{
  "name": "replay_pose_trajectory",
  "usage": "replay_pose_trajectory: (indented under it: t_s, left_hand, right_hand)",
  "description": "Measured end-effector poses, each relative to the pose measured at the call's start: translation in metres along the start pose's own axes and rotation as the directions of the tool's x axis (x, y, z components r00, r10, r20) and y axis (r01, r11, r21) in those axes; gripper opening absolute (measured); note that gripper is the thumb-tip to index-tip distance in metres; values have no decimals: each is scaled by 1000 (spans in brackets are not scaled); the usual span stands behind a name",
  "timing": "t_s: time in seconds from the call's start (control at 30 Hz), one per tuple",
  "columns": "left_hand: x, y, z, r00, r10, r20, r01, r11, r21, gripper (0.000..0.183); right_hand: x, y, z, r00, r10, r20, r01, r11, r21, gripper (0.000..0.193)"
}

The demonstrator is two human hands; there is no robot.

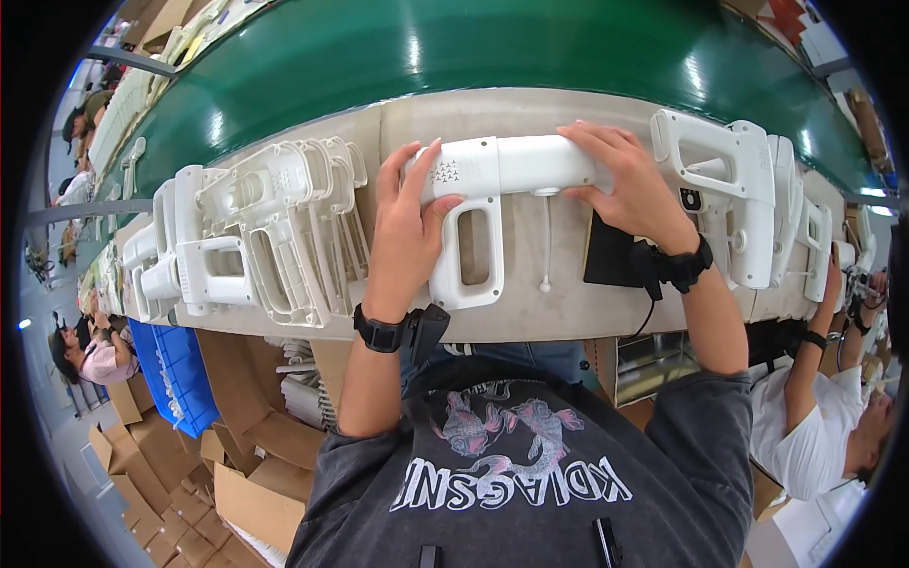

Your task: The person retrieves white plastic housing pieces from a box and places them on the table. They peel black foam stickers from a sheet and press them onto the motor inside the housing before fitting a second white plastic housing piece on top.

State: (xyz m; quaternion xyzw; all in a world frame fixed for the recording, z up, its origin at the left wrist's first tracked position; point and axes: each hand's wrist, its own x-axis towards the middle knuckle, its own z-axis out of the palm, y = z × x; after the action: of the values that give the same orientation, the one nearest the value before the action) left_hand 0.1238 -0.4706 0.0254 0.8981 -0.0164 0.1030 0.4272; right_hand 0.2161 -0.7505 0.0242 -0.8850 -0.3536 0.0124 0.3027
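Across the grey work surface lies a white plastic appliance housing [535,163], a rounded barrel with a loop handle pointing toward me and small vent holes near its left end. My left hand [407,208] is closed around the vented left end, thumb on the near side by the handle. At the other end, my right hand [625,180] grips the barrel, fingers over the top and thumb beneath. A thin white rod [546,241] with a round tip runs down from the barrel's underside. What the inside holds is hidden.
Left of me are stacked open white half shells [294,227] and closed housings [213,270]. More white housings [734,180] stand at right, near a black flat pad [611,251]. Beyond runs a green conveyor belt [454,47]. Cardboard boxes [265,492], a blue bin [170,369] and a co-worker [814,426] flank me.
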Motion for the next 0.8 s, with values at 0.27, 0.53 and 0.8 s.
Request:
replay_pose_trajectory:
  t_s: [0.27,0.53,0.8]
  left_hand:
    - [-1,-7,3,999,36,-10,-35,997,72,53]
    - [0,-1,-2,996,78,-46,-74,994,77,52]
    - [1,-7,3,999,-33,11,33,999,-27,51]
  right_hand:
    - [1,3,4,1000,6,10,-6,1000,21,69]
    - [7,-8,-12,999,38,36,-39,999,20,68]
    - [3,3,1,1000,12,22,-13,999,41,68]
